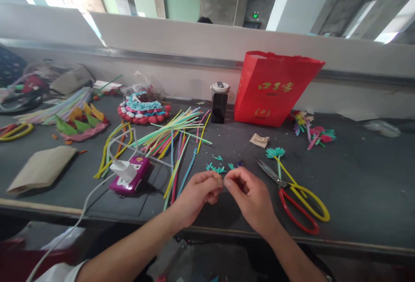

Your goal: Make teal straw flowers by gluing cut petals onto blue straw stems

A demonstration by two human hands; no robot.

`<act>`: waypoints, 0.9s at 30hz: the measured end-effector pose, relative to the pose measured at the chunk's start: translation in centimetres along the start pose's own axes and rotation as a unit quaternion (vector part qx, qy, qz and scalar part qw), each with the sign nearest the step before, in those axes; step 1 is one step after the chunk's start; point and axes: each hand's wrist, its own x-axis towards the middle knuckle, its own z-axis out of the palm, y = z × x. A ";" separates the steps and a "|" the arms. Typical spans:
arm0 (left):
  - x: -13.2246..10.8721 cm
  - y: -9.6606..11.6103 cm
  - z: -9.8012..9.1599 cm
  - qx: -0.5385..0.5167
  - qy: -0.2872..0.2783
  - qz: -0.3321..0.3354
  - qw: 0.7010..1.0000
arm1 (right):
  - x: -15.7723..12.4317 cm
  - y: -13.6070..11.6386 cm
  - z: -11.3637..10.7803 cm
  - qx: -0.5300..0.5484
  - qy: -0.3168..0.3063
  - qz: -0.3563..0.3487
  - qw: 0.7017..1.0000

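My left hand [203,190] and my right hand [251,196] meet fingertip to fingertip over the dark table's front part. Both have thumb and fingers pinched together; whatever lies between them is too small or hidden to make out. Just beyond the fingertips lie teal scraps [215,168] and a small dark purple piece [240,163]. To the right of my right hand rest scissors [285,184] with one red and one yellow handle, blades apart. A teal flower [275,152] on a stem lies by the blades.
Pipe cleaners [175,132] in many colours spread left of centre, near a purple power strip [131,177] with a white plug. A phone [219,108] leans on a cup before the partition, beside a red bag [275,89]. A brown paper envelope [43,167] lies left.
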 end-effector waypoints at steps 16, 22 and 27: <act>-0.2 0.3 -0.6 0.043 -0.022 0.080 0.996 | 0.4 0.2 0.2 0.109 -0.006 0.039 0.993; -0.7 0.6 -0.7 0.027 -0.078 0.058 0.995 | 0.4 0.3 0.6 0.208 -0.026 0.115 0.971; -0.8 0.3 -0.6 0.015 -0.109 0.080 0.991 | 0.2 0.3 1.4 0.339 -0.040 0.155 0.927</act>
